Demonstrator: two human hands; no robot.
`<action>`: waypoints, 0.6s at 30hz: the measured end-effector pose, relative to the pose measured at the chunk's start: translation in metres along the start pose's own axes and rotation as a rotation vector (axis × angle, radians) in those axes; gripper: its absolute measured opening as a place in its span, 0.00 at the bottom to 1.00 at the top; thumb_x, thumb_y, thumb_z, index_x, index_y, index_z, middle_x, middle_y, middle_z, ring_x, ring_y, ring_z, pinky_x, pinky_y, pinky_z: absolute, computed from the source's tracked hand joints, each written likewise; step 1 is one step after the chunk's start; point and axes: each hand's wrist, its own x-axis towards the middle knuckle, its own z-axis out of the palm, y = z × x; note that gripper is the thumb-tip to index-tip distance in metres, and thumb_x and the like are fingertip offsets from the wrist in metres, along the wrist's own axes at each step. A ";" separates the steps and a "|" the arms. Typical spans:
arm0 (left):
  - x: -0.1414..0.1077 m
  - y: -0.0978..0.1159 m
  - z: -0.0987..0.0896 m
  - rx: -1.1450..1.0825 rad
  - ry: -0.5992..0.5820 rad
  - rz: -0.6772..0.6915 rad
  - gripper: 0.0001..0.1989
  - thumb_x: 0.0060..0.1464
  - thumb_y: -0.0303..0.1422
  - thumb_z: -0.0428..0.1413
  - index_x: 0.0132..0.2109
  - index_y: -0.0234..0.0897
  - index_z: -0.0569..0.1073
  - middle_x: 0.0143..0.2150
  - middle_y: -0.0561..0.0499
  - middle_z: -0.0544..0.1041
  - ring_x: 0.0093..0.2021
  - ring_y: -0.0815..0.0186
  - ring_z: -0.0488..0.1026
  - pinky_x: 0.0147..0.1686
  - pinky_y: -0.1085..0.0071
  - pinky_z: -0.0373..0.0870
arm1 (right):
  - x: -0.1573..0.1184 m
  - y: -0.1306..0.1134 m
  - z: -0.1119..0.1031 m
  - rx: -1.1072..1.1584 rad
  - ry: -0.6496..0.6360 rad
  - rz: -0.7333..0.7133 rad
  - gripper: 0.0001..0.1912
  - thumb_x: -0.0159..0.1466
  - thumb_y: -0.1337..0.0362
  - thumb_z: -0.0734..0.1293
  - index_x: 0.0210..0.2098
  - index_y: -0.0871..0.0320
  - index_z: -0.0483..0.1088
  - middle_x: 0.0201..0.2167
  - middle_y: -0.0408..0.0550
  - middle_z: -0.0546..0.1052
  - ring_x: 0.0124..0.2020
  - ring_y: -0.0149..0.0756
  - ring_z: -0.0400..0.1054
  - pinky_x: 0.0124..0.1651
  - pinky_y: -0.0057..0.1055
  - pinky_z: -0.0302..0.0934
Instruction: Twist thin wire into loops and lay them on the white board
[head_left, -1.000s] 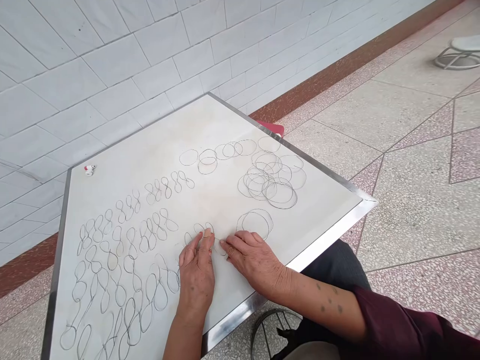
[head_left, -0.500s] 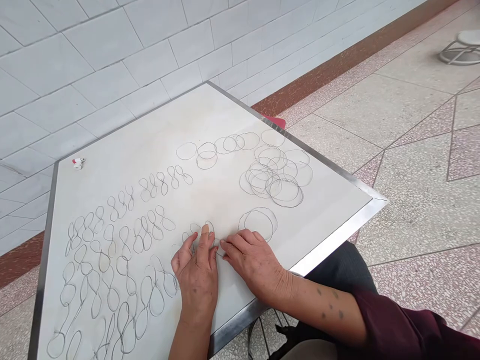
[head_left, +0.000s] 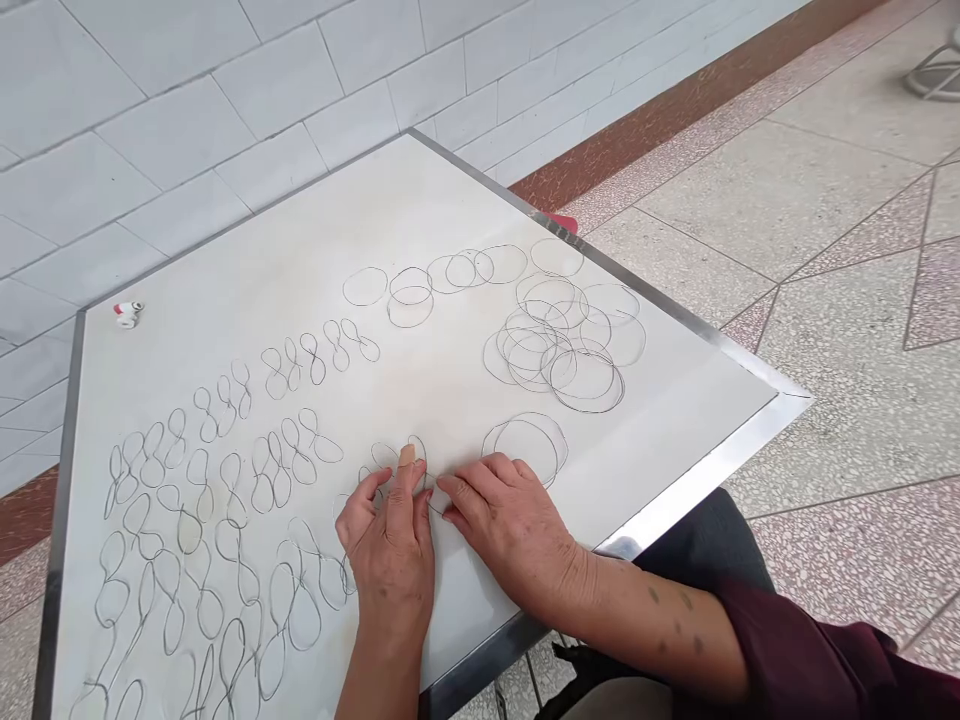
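Head view, looking down on a white bench [head_left: 667,440]: thin wire loop [head_left: 430,475] at or just above the bench top, bridging the small gap from left fingers [head_left: 403,500] to right fingers [head_left: 469,485]. On the right, bunched, thumb and forefinger apparently pinching the wire; on the left, forefinger stretched out over the wire, outer fingers curled and held apart, with no telling whether pinching with the thumb or only steadying.

Likely very light and springy, stiff enough to hold a bend yet easily pulled out of shape; probably not fragile, but smooth and apt to roll under a loose touch. Best taken between thumb and fingertip, on the bare stretch between the fingers, rather than pressed flat.

Seems to run aslant, long axis from beyond the left fingertips towards the right fingertips; no distinct front end, and partly covered by the left fingers, so full outline unclear. To the left of the left fingers, rows of figure-eight wires [head_left: 313,358]; just beyond the right fingers, overlapping pair of round loops [head_left: 531,413]; farther beyond, larger overlapping cluster of loops [head_left: 589,411].
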 end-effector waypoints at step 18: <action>-0.004 -0.007 0.003 -0.123 0.087 -0.009 0.26 0.63 0.27 0.51 0.66 0.46 0.61 0.47 0.47 0.80 0.49 0.59 0.74 0.39 0.63 0.76 | 0.003 -0.003 -0.001 -0.065 0.061 -0.016 0.07 0.64 0.68 0.68 0.42 0.57 0.70 0.35 0.48 0.73 0.38 0.41 0.62 0.37 0.38 0.52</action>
